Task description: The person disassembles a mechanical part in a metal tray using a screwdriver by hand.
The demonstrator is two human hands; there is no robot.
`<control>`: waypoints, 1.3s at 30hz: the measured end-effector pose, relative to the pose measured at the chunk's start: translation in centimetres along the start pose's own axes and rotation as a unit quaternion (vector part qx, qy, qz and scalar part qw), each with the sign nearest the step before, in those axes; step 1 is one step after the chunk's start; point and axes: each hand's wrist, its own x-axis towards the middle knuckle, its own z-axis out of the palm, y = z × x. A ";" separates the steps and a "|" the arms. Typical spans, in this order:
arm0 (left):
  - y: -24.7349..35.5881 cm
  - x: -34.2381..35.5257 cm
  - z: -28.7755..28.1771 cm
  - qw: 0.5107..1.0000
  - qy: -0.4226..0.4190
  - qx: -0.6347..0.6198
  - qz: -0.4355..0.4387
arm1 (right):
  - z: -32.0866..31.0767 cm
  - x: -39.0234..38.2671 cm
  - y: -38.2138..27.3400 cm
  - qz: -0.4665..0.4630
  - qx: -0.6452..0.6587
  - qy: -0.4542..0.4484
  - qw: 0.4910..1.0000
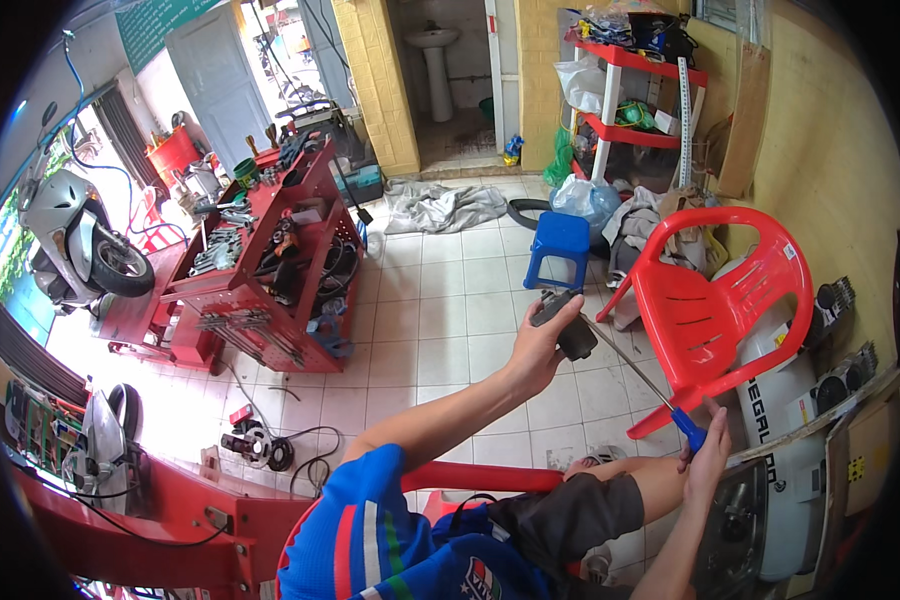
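My left hand (536, 348) is closed around a small black part (576, 340), held out in front of me above the floor. What kind of part it is, I cannot make out. A long screwdriver (689, 428) with a blue handle and thin metal shaft slants from lower right up to the part. Its tip meets or passes behind the black part; the exact contact is hidden. Around the blue handle is my right hand (708, 462), some fingers looking fairly straight along it. The hand is near my bare knee.
A red plastic chair (692, 300) stands close to the right, with a blue stool (558, 248) behind it. At left are a red tool cart (240, 285) loaded with tools and a raised scooter (75, 235). A corded power tool (255, 445) lies on the tiled floor.
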 end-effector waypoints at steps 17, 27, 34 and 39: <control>-0.5 0.5 0.1 0.999 -0.012 -0.031 -0.014 | 0.3 -0.1 0.1 -0.072 0.180 -0.025 0.981; -0.5 0.6 0.2 1.000 0.007 -0.022 -0.007 | -0.7 0.1 -0.1 -0.028 -0.028 -0.012 0.999; -0.2 0.5 -0.1 1.000 0.010 -0.013 0.003 | -0.6 -0.2 0.2 -0.078 -0.023 -0.012 0.997; -0.8 0.8 -0.1 1.000 0.000 -0.030 0.002 | -1.0 -1.1 -0.5 -0.031 0.141 -0.059 0.988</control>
